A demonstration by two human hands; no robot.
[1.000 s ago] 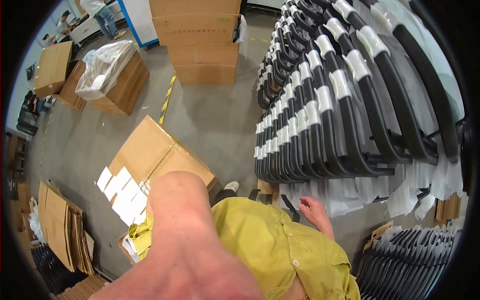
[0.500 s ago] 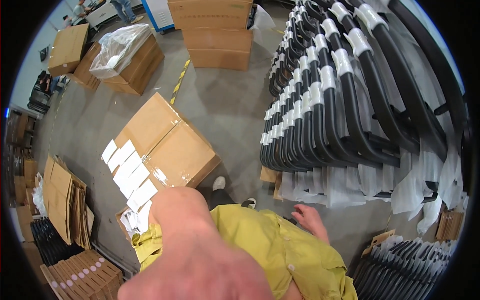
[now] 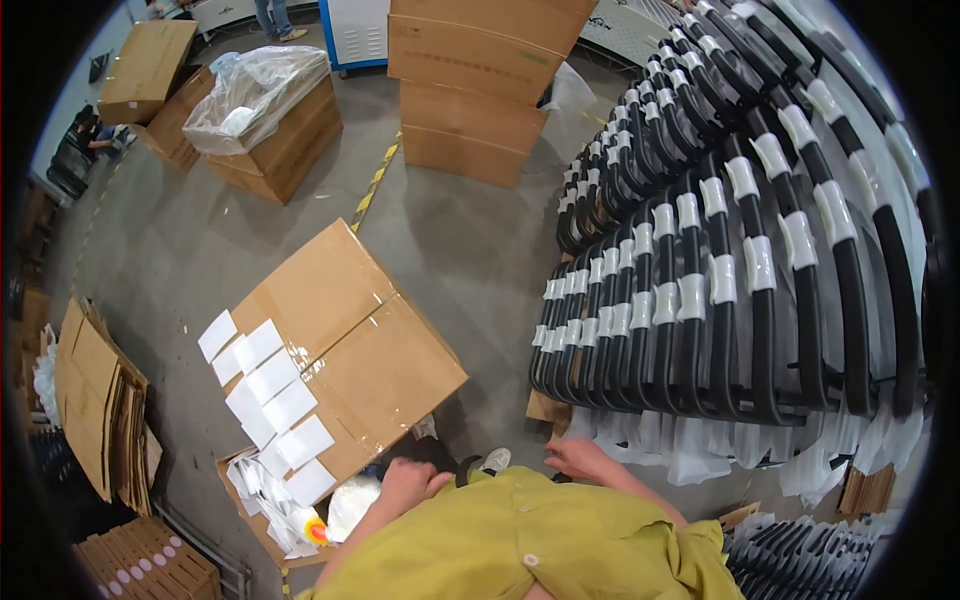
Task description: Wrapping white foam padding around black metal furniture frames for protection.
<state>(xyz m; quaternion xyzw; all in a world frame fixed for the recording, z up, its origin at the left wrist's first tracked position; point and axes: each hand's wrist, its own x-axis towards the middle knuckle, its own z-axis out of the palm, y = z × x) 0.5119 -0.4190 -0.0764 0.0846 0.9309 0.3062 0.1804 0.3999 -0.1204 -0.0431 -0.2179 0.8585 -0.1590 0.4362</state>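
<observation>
My left hand hangs in front of my waist, fingers loosely curved with nothing seen in them. It is nearest to a large taped cardboard box, apart from it. Several white paper sheets lie overlapping along the box's left side. My right hand is held out at my other side, fingers partly spread and nothing in it. Beyond it stand rows of black tubular frames with white wrapping bands. Below the sheets is an open carton with crumpled white paper and an orange-and-yellow round item.
Flattened cardboard leans at the left. A tall stack of cartons and a plastic-lined box stand ahead on the grey floor. Yellow-and-black tape marks the floor. More wrapped black frames are at the lower right.
My left hand has dropped from close in front of the camera to my waist. My right hand has shifted inward. The view has tilted, uncovering the open carton.
</observation>
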